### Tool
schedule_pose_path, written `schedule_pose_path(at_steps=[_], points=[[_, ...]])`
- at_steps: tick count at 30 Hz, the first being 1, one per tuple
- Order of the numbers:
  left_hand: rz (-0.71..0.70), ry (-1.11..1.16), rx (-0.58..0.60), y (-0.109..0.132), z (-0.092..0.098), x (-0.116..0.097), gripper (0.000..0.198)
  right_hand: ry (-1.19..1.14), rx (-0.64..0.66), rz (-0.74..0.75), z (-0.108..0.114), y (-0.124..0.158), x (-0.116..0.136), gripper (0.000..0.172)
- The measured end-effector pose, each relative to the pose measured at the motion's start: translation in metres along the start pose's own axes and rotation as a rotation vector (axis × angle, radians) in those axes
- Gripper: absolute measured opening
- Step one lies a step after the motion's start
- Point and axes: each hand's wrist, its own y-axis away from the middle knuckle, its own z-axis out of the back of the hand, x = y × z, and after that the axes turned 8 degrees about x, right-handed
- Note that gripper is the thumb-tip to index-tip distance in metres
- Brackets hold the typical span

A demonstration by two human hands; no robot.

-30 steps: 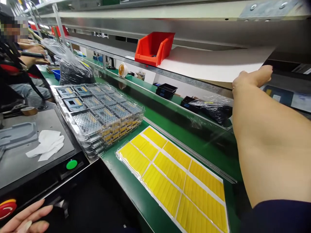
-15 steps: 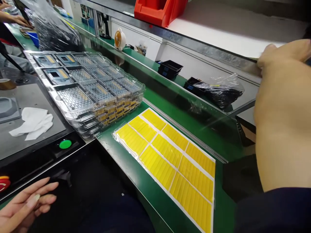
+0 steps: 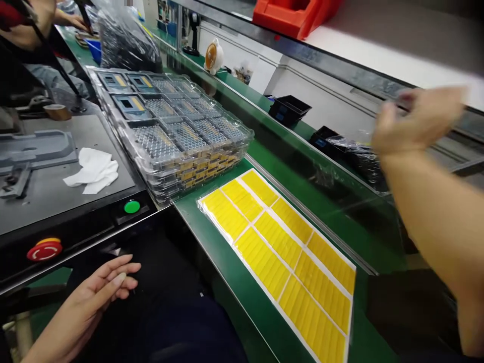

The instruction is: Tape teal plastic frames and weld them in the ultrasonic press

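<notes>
Hands sit at opposite edges of the head view. The right hand (image 3: 416, 121), blurred at the upper right of the frame, hangs in the air just below the white shelf (image 3: 378, 55), fingers loosely curled and apart; whether anything is pinched between them I cannot tell. Below and left of it lies a clear bag of dark parts (image 3: 355, 156) behind the green belt's (image 3: 272, 156) far rail. The left hand (image 3: 94, 297), at the lower left, is open and relaxed, fingers stretched toward the right, holding nothing, just in front of the black machine's (image 3: 56, 201) front edge. On that machine are a green button (image 3: 132, 206), a red stop button (image 3: 44, 249) and a white cloth (image 3: 93, 170). At centre frame, a stack of clear blister trays (image 3: 177, 136) stands on the belt's near side; just to its lower right lies a sheet of yellow labels (image 3: 283, 252), flat, well apart from both hands. A red bin (image 3: 295, 17) sits on the shelf at top centre. Another person's hands (image 3: 73, 20) work in the upper left corner.
</notes>
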Motion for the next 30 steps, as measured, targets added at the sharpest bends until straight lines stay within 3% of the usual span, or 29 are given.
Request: schedule_pose_path(at_steps=[2, 5, 8, 12, 17, 30], points=[[0.008, 0.01, 0.014, 0.001, -0.004, 0.003, 0.053, -0.004, 0.221, 0.147, -0.033, 0.057, 0.05, 0.03], [0.02, 0.005, 0.028, 0.002, -0.008, 0.007, 0.049, -0.137, 0.739, 0.417, -0.075, 0.15, 0.111, 0.031], [0.02, -0.011, 0.042, 0.003, -0.006, 0.014, 0.049, -0.02, 1.004, 0.538, -0.095, 0.22, 0.147, 0.034], [0.04, -0.005, 0.047, 0.004, 0.004, 0.027, 0.052, 0.231, 1.01, 0.579, -0.103, 0.253, 0.164, 0.031], [0.056, 0.051, 0.024, 0.003, 0.014, 0.041, 0.053, 0.374, 1.018, 0.646, -0.109, 0.253, 0.165, 0.032], [0.069, 0.091, -0.011, 0.007, 0.04, 0.055, 0.053, 0.448, 1.051, 0.594, -0.097, 0.263, 0.181, 0.027]])
